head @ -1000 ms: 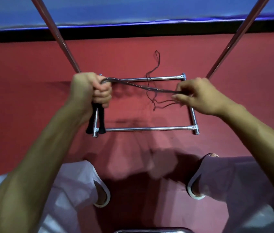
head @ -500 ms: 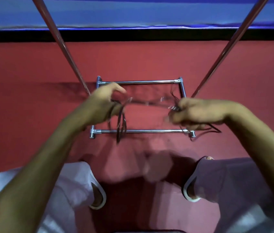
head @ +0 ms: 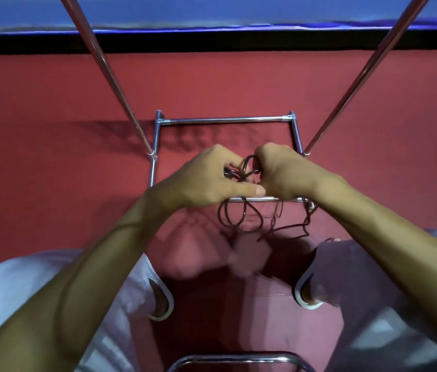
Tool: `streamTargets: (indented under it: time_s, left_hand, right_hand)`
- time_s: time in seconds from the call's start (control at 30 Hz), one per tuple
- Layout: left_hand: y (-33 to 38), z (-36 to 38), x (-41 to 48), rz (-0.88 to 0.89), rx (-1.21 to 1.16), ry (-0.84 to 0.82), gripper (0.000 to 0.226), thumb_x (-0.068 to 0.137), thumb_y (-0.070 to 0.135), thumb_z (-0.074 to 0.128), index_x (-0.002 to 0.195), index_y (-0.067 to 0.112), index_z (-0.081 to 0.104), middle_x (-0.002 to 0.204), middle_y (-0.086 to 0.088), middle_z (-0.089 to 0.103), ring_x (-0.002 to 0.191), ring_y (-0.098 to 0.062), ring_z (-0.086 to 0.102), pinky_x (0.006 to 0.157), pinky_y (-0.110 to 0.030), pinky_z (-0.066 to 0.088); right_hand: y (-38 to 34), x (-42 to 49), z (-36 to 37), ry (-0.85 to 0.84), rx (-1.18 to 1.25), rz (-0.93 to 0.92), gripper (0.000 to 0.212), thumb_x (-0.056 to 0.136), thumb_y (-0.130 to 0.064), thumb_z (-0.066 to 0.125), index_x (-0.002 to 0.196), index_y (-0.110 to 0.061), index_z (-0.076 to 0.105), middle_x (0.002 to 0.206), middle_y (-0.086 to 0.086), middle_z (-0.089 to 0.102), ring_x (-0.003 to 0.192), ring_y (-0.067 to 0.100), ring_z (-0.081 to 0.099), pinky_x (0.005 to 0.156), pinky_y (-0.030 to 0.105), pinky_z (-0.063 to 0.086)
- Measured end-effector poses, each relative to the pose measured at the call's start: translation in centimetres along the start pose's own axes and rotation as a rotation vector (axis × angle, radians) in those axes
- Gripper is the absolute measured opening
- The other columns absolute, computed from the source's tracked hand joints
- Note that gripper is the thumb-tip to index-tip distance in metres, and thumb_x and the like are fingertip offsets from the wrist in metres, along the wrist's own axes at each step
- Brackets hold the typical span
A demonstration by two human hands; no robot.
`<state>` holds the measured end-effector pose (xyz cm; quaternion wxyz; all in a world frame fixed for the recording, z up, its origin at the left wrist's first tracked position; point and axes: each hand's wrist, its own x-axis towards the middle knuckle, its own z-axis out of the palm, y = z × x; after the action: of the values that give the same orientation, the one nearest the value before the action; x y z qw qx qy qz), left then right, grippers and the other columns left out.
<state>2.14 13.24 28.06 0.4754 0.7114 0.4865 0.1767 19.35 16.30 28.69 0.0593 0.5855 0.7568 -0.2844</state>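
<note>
Gripping thin dark looped cord (head: 243, 214): left hand (head: 206, 179), right hand (head: 284, 175), over shiny tubular frame (head: 225, 120).

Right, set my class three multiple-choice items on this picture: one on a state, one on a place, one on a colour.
1. What are the left hand and right hand doing?
A. lying flat
B. both gripping the dark cord
C. holding a cup
2. Where do the cord's loops hang against the chrome frame?
A. over its far bar
B. round a wrist
C. below the hands, across its near bar
3. What colour is the surface under the frame?
A. red
B. green
C. white
B, fingers curl round the cord; C, loops dangle past the near bar; A, red surrounds the frame.
</note>
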Motion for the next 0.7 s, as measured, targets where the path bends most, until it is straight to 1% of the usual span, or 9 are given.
streamTargets:
  time_s: [0.1,0.2,0.33,0.4,0.43,0.5,0.57,0.63,0.7]
  left_hand:
    - [-0.1,-1.1,-0.1,0.089,0.13,0.175,0.03,0.091,0.032,0.071,0.066,0.016,0.07,0.049,0.004,0.044,0.048,-0.006,0.034,0.052,-0.028,0.03]
    - [-0.4,-3.3,0.0,0.07,0.0,0.463,0.035,0.095,0.026,0.066,0.061,0.016,0.062,0.044,0.007,0.039,0.044,-0.004,0.03,0.048,-0.028,0.025]
    - [-1.4,-6.8,-0.2,-0.16,-0.535,0.757,0.037,0.101,0.019,0.059,0.065,0.014,0.051,0.038,0.011,0.027,0.035,-0.007,0.023,0.043,-0.025,0.02]
    - [-2.6,-6.8,0.0,-0.239,-0.521,0.862,0.039,0.098,0.021,0.061,0.061,0.015,0.053,0.037,0.009,0.031,0.034,-0.01,0.027,0.042,-0.026,0.025]
    - [-3.3,-6.5,0.3,-0.253,-0.422,0.897,0.038,0.094,0.025,0.063,0.057,0.018,0.055,0.039,0.006,0.035,0.036,-0.014,0.032,0.044,-0.029,0.028]
    - [-4.1,-5.7,0.9,-0.309,-0.156,0.829,0.037,0.086,0.035,0.064,0.055,0.015,0.06,0.044,0.002,0.043,0.043,-0.017,0.039,0.05,-0.034,0.033]
    - [-3.7,-4.8,1.2,-0.368,-0.016,0.607,0.037,0.088,0.034,0.066,0.057,0.014,0.063,0.039,0.008,0.041,0.038,-0.011,0.037,0.05,-0.028,0.031]
    - [-2.9,-3.7,0.7,-0.351,0.018,0.415,0.036,0.093,0.027,0.066,0.06,0.014,0.066,0.035,0.009,0.037,0.033,-0.006,0.032,0.044,-0.025,0.028]
    - [-2.3,-2.6,0.2,-0.343,0.089,0.335,0.038,0.097,0.029,0.063,0.065,0.01,0.07,0.034,0.008,0.035,0.032,-0.008,0.032,0.042,-0.023,0.028]
  right_hand:
    - [1.0,0.2,-0.7,0.009,0.172,-0.136,0.019,0.076,-0.01,0.077,0.086,-0.007,0.061,0.078,0.005,0.064,0.071,0.021,0.058,0.062,0.034,0.046]
    - [2.8,-0.1,-2.1,-0.049,0.284,-0.232,0.022,0.086,-0.019,0.079,0.071,-0.01,0.066,0.063,0.006,0.064,0.056,0.012,0.055,0.057,0.029,0.047]
    - [5.6,1.1,-1.7,-0.018,0.16,-0.129,0.042,0.098,-0.039,0.065,0.071,-0.007,0.066,0.068,0.015,0.067,0.062,0.027,0.061,0.07,0.043,0.056]
    - [5.4,1.1,-1.4,-0.065,0.129,-0.072,0.053,0.105,-0.041,0.052,0.066,-0.006,0.053,0.058,0.014,0.057,0.055,0.029,0.057,0.064,0.042,0.053]
    - [4.8,0.4,-1.6,-0.209,0.179,-0.043,0.054,0.107,-0.042,0.046,0.064,-0.009,0.046,0.051,0.008,0.048,0.046,0.025,0.049,0.055,0.036,0.047]
    - [3.7,-1.6,-2.5,-0.708,0.407,0.002,0.052,0.108,-0.045,0.04,0.066,-0.015,0.042,0.049,-0.002,0.032,0.039,0.012,0.027,0.041,0.023,0.027]
    - [3.5,-3.2,-3.8,-1.098,0.62,-0.074,0.05,0.107,-0.048,0.042,0.069,-0.015,0.042,0.055,-0.005,0.022,0.044,0.007,0.016,0.038,0.018,0.012]
    - [3.6,-3.1,-5.0,-1.118,0.83,-0.161,0.049,0.102,-0.052,0.05,0.069,-0.016,0.044,0.055,-0.007,0.022,0.045,0.004,0.014,0.038,0.015,0.01]
    - [3.7,-1.8,-5.9,-0.85,0.991,-0.095,0.048,0.102,-0.048,0.048,0.067,-0.016,0.044,0.055,-0.007,0.023,0.044,0.003,0.016,0.039,0.012,0.01]
